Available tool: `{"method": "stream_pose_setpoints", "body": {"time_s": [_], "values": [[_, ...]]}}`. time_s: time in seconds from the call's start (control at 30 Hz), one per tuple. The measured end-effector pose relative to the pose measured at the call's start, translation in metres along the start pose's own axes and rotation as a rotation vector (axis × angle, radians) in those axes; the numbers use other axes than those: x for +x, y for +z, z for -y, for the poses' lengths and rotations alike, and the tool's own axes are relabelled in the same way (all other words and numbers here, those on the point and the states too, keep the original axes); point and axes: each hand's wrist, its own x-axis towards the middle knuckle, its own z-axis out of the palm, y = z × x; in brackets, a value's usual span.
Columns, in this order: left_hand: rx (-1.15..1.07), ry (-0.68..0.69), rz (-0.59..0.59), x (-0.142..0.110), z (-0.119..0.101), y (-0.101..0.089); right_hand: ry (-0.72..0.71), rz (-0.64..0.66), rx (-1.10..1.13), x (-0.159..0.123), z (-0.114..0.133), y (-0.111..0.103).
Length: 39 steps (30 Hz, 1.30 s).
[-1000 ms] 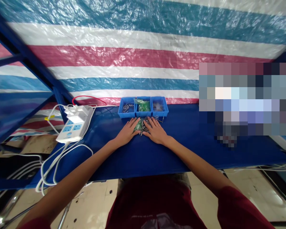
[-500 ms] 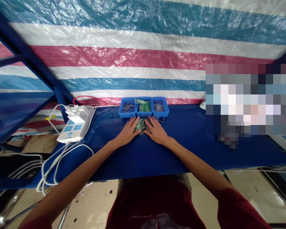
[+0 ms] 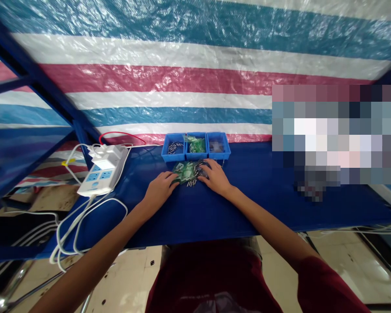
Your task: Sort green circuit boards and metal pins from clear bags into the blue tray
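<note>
A mixed pile lies on the blue table in front of three small blue bins. It holds green plastic packets [image 3: 183, 172], thin silvery metal pins or screws [image 3: 192, 181] and some darker pieces towards the right. At the left edge of the pile is my left hand [image 3: 159, 188], fingers apart and slightly bent, tips by the green packets. My right hand [image 3: 217, 179] rests over the pile's right side with spread fingers and partly covers it. Neither hand grips anything. Behind, the left bin [image 3: 164, 155] contains similar metal pieces, the middle bin [image 3: 196, 155] green packets, the right bin [image 3: 228, 152] greyish clear packets.
A white power strip [image 3: 96, 188] with plugged-in adapters stands on the left of the table [image 3: 189, 217], its white cables [image 3: 76, 226] looping over the front edge. A striped plastic sheet [image 3: 182, 78] hangs behind. On the right, a blurred-out area hides part of the table.
My left hand has drawn back to the left and towards me, uncovering the green packets. My right hand stays at the pile's right side with its fingers a little more bent.
</note>
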Motion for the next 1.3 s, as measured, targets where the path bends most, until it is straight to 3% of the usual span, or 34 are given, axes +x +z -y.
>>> {"method": "stream_pose_setpoints", "body": {"time_s": [0.1,0.23,0.33,0.43,0.53,0.63,0.73,0.9,0.97,1.13,1.3], "values": [[0.002,0.029,-0.022,0.002,0.003,0.000,0.000,0.011,0.013,0.002,0.001,-0.004],[0.014,-0.040,-0.129,0.010,-0.002,-0.013,0.037,-0.018,0.059,0.010,0.001,-0.009],[-0.028,-0.111,-0.235,0.029,-0.009,-0.029,0.084,-0.108,0.158,0.026,0.001,-0.016],[-0.172,-0.094,-0.343,0.057,-0.016,-0.038,0.116,-0.198,0.342,0.045,0.002,-0.025],[-0.423,-0.017,-0.378,0.083,-0.022,-0.031,0.136,-0.208,0.573,0.058,0.004,-0.029],[-0.611,-0.043,-0.397,0.094,-0.026,-0.014,0.140,-0.186,0.664,0.060,0.004,-0.025],[-0.795,-0.086,-0.379,0.091,-0.026,-0.001,0.129,-0.160,0.656,0.053,0.002,-0.019],[-1.119,-0.120,-0.103,0.084,-0.021,-0.003,0.162,-0.161,0.630,0.046,0.002,-0.012],[-1.169,-0.119,-0.052,0.083,-0.021,-0.008,0.174,-0.156,0.641,0.045,0.004,-0.012],[-1.248,-0.145,-0.123,0.082,-0.025,-0.015,0.153,-0.208,0.652,0.039,0.008,-0.014],[-1.305,-0.201,-0.145,0.080,-0.026,-0.008,-0.030,-0.200,0.498,0.036,0.008,-0.017]]}}
